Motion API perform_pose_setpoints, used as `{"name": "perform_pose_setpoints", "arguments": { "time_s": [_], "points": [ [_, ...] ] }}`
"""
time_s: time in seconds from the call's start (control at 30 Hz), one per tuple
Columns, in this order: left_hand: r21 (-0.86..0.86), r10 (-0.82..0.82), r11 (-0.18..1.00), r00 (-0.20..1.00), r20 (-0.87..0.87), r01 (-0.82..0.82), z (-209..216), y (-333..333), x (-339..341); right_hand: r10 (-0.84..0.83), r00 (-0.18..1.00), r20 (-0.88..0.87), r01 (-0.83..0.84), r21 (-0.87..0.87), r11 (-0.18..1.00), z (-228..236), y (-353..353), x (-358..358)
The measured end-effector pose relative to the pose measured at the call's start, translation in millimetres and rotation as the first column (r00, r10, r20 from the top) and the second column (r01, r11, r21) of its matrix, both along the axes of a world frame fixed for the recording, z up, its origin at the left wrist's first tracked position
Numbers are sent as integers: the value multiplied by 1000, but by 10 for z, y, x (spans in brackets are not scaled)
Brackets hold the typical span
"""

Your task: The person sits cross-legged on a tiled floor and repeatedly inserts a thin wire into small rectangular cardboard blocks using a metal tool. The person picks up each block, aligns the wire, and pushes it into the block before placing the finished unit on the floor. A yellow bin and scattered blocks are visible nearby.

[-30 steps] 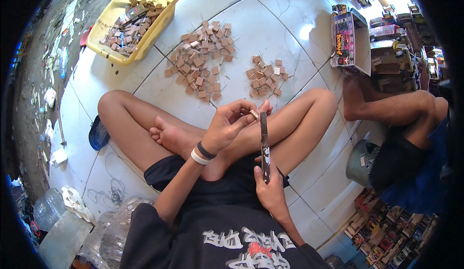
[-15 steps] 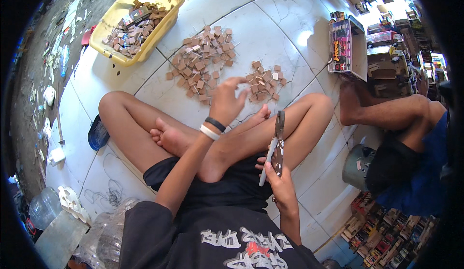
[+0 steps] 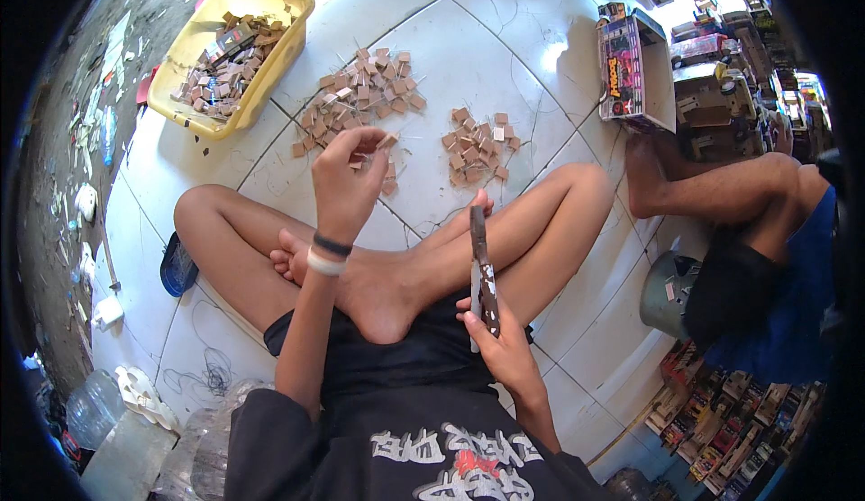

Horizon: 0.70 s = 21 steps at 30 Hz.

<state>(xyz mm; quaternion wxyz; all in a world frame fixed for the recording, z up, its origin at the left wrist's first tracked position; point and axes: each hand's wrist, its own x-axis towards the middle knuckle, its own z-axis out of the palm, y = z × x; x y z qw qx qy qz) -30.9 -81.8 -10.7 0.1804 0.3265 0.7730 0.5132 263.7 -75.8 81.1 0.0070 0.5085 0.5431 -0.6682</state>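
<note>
My left hand [image 3: 347, 181], with a black and a white band at the wrist, pinches a small square wooden block [image 3: 387, 141] between thumb and fingertips. It hovers over the near edge of a larger pile of such blocks [image 3: 365, 86], many with thin pale pins sticking out. To the right lies a smaller pile of blocks [image 3: 478, 148]. Over my lap, my right hand [image 3: 505, 343] grips a pair of pliers [image 3: 487, 289] with worn, white-flecked handles, its jaws pointing away from me. Whether the jaws are apart is hard to see.
A yellow tub [image 3: 281, 64] of more blocks stands at the far left. At the right, another person's bent leg [image 3: 730, 190] is beside an open printed box [image 3: 626, 68] and a grey bucket [image 3: 662, 298]. Stacked toy trucks [image 3: 721, 411] line the right side. A blue sandal [image 3: 178, 267] lies by my left knee.
My left hand has moved left from between the piles and now holds a block. My right hand with the pliers has shifted slightly left, and the view has shifted a little.
</note>
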Motion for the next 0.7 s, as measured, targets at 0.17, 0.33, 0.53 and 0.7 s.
{"name": "perform_pose_setpoints", "arguments": {
  "time_s": [0.17,0.33,0.53,0.7],
  "points": [
    [207,-50,978,945,323,-19,382,-340,322,96,995,-28,-94,50,994,143,-23,-182],
    [278,-117,960,960,255,43,559,-422,521,131,987,-92,-126,50,991,277,-33,-282],
    [209,-151,965,987,-54,159,642,-424,493,142,987,-70,-137,65,988,303,-43,-298],
    [154,-158,971,975,-156,181,736,-428,493,148,987,-54,-144,71,987,369,-52,-311]
  ]
}}
